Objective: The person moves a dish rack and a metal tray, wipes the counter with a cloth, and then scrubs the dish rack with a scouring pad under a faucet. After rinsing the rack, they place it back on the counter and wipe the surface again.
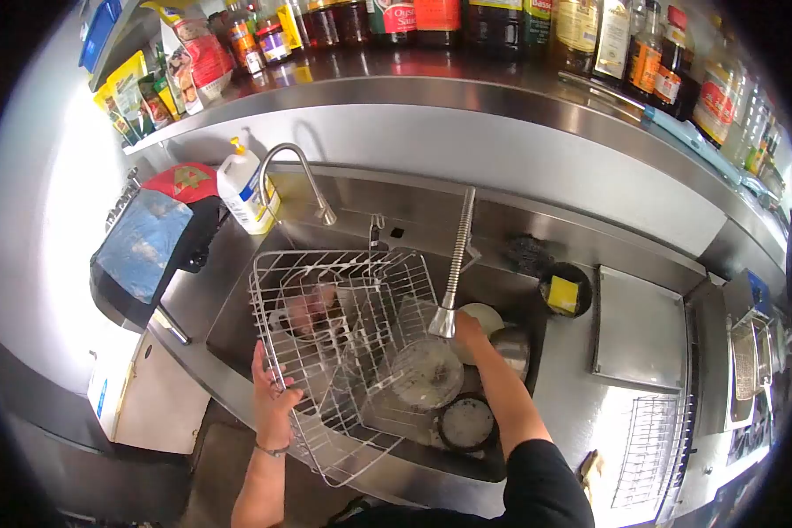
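Observation:
A large wire dish rack is tilted over the sink, its bars crossing much of the basin in this view. My left hand is closed around its near left edge, thumb on the wires. My right hand reaches into the sink beside the metal nozzle of the spray faucet, close to a pale round dish; its fingers are largely hidden, and I cannot tell what they grip. Nearby in the basin are a wet round lid, a small dark pan and a metal pot.
A curved tap and a white jug with yellow pump stand behind the sink at left. On the right counter are a black bowl with a yellow sponge and a metal tray. Bottles line the shelf above.

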